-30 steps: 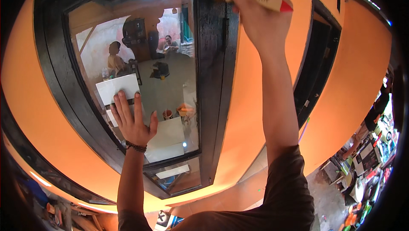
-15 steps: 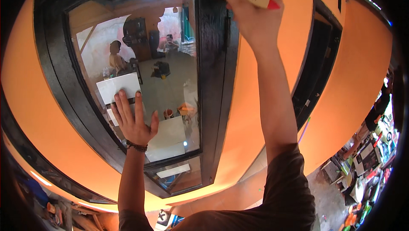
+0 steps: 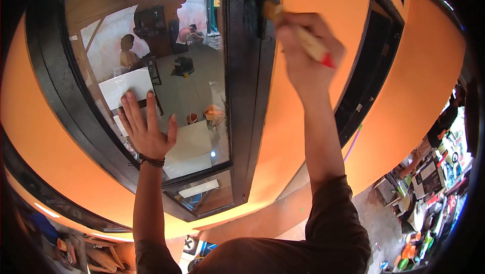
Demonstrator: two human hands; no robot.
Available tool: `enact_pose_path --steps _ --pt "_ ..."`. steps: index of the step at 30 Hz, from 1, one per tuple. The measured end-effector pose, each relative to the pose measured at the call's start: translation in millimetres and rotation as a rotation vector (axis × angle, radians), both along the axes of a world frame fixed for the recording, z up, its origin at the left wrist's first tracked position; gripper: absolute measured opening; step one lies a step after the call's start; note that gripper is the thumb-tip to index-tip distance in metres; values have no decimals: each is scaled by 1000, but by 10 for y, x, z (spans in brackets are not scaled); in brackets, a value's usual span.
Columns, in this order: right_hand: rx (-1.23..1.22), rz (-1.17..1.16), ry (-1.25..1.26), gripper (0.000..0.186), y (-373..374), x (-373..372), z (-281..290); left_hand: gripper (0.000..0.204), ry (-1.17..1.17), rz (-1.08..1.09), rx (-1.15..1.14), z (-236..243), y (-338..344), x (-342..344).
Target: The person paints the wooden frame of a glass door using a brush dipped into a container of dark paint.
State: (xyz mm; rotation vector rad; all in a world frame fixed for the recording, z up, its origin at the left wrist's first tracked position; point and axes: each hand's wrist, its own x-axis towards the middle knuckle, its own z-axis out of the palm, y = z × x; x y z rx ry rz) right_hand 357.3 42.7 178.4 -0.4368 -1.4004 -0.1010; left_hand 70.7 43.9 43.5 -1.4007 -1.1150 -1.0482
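My right hand is raised and grips a paintbrush with a pale wooden handle and a red end. Its bristles touch the black window frame near the top. My left hand lies flat with spread fingers on the window glass, a dark bracelet on the wrist. The glass shows a room with people seated inside.
An orange wall surrounds the window. A second black-framed opening stands to the right. Cluttered goods and a person in dark clothes are at the far right. Tools and debris lie at the lower left.
My right hand has moved the brush a little lower and left along the frame, and the handle now tilts more steeply. My left hand stays on the glass.
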Motion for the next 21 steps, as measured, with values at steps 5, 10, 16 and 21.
enact_pose_path --steps 5,10,16,21 --pt "42 -119 -274 11 -45 -70 -574 64 -6 29 2 26 -74 -54" --pt "95 -39 10 10 -71 -53 -336 63 -3 -15 2 12 -64 4" --pt "-122 -22 -131 9 -86 -6 -629 62 7 -10 21 23 -71 -15" --pt "33 -41 -54 11 59 -83 -470 62 16 -12 28 35 -34 -32"
